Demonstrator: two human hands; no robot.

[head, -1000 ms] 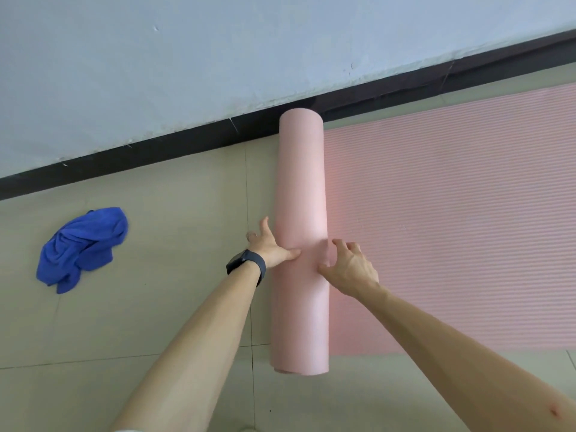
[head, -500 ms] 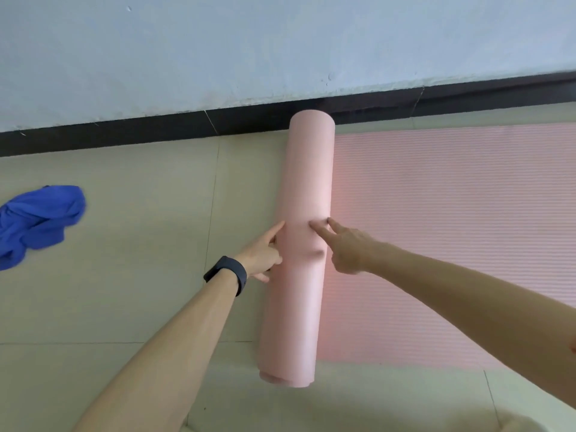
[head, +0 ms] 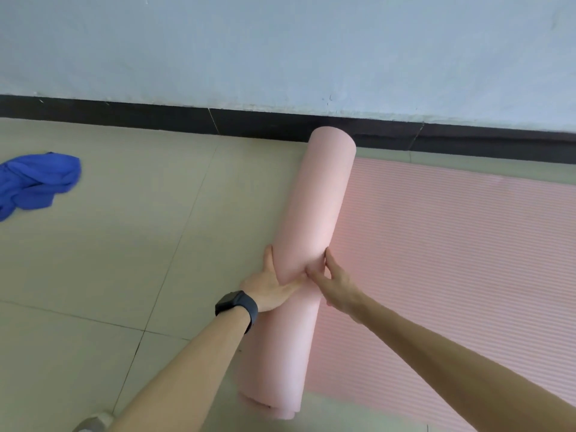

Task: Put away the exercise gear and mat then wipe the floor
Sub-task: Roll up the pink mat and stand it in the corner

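A pink exercise mat lies on the tiled floor, partly rolled into a thick roll [head: 314, 194] that runs from the wall toward me. Its flat ribbed part [head: 452, 269] spreads to the right. My left hand [head: 271, 283], with a dark watch on the wrist, cups the left side of the roll, thumb across its top. My right hand [head: 332, 280] presses the roll's right side with straight fingers, denting it. A crumpled blue cloth [head: 34, 182] lies on the floor at the far left.
A pale wall with a black skirting board [head: 156, 120] runs across the back, and the roll's far end nearly touches it. Beige floor tiles [head: 124, 244] stretch between the cloth and the roll. A grey shoe tip [head: 93, 424] shows at the bottom edge.
The roll has moved right over the flat mat and grown thicker. My left hand went from fingertips on the roll to cupping its side; my right hand's fingers straightened against it.
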